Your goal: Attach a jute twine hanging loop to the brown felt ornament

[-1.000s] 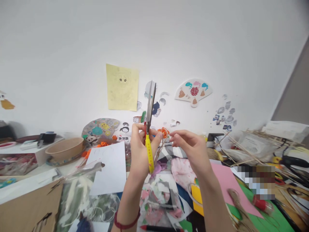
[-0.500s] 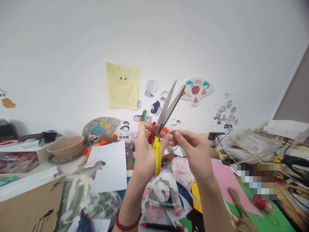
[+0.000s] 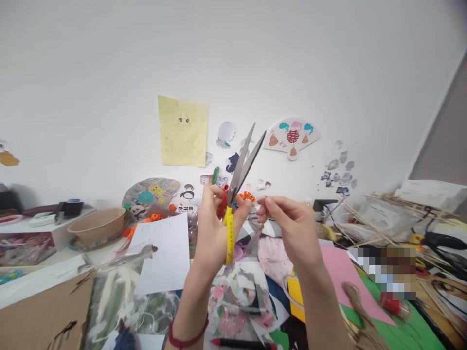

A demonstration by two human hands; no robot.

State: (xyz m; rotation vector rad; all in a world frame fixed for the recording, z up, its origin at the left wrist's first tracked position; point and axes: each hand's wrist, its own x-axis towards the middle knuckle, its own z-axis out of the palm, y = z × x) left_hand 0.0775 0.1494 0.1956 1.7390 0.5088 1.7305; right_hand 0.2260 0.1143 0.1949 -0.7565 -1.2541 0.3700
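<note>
A pair of scissors (image 3: pixel 242 165) with one red and one yellow handle points upward, its blades apart. My left hand (image 3: pixel 215 231) is closed around these scissors near the pivot. To the right, my right hand (image 3: pixel 290 223) is pinched at the thumb and fingertips. A thin strand (image 3: pixel 258 228) seems to hang from those fingertips, blurred. The two hands are a small distance apart, above clear bags of paper scraps (image 3: pixel 239 301).
A brown bowl (image 3: pixel 97 224) and cardboard (image 3: pixel 44 316) lie left, near a white sheet (image 3: pixel 164 253). Pink paper (image 3: pixel 352 279), twine (image 3: pixel 359 316) and thin sticks (image 3: pixel 365 223) are right. Yellow paper (image 3: pixel 182 133) and a fan (image 3: pixel 292 136) hang on the wall.
My left hand has moved slightly left with the scissors, widening the gap to my right hand. The thin strand below my right fingertips hangs differently.
</note>
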